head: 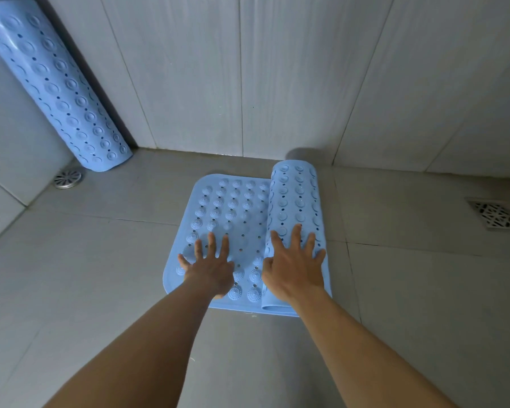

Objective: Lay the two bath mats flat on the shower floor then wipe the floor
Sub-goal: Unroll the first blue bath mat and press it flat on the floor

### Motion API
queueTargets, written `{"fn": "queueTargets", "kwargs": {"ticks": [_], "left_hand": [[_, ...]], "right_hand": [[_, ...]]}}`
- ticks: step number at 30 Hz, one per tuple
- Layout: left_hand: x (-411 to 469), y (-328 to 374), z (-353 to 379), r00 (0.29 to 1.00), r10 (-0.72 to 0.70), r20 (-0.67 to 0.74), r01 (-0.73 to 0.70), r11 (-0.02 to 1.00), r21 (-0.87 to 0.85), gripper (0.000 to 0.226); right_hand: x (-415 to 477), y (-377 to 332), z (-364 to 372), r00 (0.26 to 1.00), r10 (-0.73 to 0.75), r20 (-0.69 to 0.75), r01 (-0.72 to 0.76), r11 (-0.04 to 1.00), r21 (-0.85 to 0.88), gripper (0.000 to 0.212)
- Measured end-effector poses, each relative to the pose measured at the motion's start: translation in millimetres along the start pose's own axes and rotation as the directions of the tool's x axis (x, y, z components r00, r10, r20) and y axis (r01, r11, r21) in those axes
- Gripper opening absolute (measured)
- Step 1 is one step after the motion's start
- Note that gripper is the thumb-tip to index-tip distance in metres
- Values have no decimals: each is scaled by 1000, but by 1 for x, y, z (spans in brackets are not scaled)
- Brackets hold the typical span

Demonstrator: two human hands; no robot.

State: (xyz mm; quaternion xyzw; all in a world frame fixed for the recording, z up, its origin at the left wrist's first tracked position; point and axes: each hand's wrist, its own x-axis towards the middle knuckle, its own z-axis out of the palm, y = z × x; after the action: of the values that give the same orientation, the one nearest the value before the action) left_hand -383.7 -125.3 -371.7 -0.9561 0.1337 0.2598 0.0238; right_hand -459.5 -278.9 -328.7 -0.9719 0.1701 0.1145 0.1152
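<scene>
**Mat one half unrolled, mat two not touched**

Both hands are flat and open, fingers spread, nothing pinched or gripped. Left hand (209, 269) is pressing down on the part of the blue bath mat (227, 213) that's already flat, and right hand (295, 269) is palm-down on top of the rolled-up part (296, 201) just beside it, looking ready to push it along.

That mat sits in the middle of the frame on the grey tiled shower floor (100, 260), far edge close to the back wall. Roughly half is down, bumpy side up; the other half is curled into a roll on the right. The roll's axis runs from the person toward the back wall, so I'd say it unrolls to the right, toward the square drain (495, 214) at the right edge, and the mat's long side ends up running left-right.

Second bath mat (56, 89) is in the upper left of the frame, curled up and leaning tilted in the wall corner, bottom end on the floor right by the round drain (68, 178).

So progress-wise: early. First mat needs finishing, second needs laying out, and no wiping yet as far as I can tell, no cloth in sight.
</scene>
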Motion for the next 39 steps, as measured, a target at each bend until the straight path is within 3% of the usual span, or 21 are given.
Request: {"fn": "queueTargets", "kwargs": {"ticks": [15, 22, 28, 30, 34, 39], "left_hand": [[8, -8, 1, 998, 67, 22, -65, 996, -59, 58], [14, -2, 0, 999, 41, -10, -42, 996, -82, 59], [7, 33, 5, 997, 4, -81, -12, 994, -107, 93], [4, 42, 7, 999, 9, -51, -14, 996, -91, 95], [5, 47, 11, 999, -16, -41, 13, 997, -70, 94], [3, 51, 10, 998, -45, -42, 43, 998, -49, 94]], "right_hand": [[9, 24, -5, 999, 46, 17, -47, 997, 60, 81], [9, 35, -13, 990, 137, -16, -135, 987, 90, 86], [12, 52, -15, 991, 122, -47, -118, 991, 66, 74], [14, 61, -17, 992, 124, -23, -122, 989, 81, 69], [17, 77, -19, 991, 130, 15, -130, 990, 61, 93], [15, 98, -23, 990, 138, 2, -137, 984, 112, 85]]}}
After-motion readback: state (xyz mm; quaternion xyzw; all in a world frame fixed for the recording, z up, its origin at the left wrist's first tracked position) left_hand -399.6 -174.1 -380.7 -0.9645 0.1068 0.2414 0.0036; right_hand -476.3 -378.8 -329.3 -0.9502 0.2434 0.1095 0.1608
